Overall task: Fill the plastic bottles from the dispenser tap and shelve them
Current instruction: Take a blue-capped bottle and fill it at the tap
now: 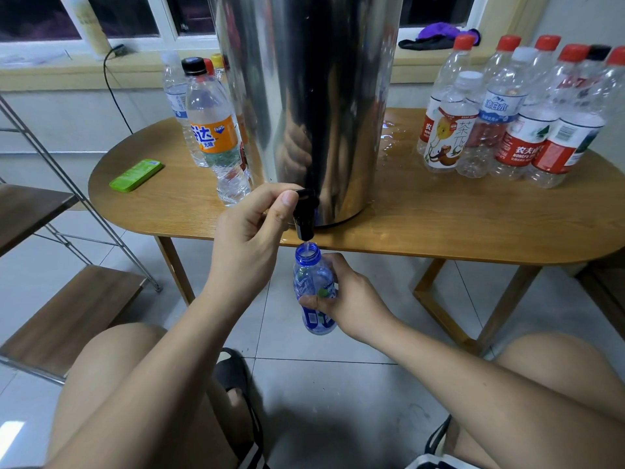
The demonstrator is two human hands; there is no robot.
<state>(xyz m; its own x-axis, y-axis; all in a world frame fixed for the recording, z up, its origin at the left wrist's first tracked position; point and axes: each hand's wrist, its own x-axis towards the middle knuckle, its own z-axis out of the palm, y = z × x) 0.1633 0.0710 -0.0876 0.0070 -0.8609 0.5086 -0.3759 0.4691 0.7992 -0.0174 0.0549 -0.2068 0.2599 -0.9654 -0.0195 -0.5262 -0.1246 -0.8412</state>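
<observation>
Bare knees (pixel 111 367); right fingers (pixel 316 302) grip blue bottle (pixel 313 282) under tap (pixel 303 220), left fingers (pixel 282 202) pinch tap; Fanta bottle (pixel 211 133) beyond.

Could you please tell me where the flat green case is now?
In the head view, the green case lies on the left end of the wooden table, left of the Fanta bottle and not touching it.
</observation>
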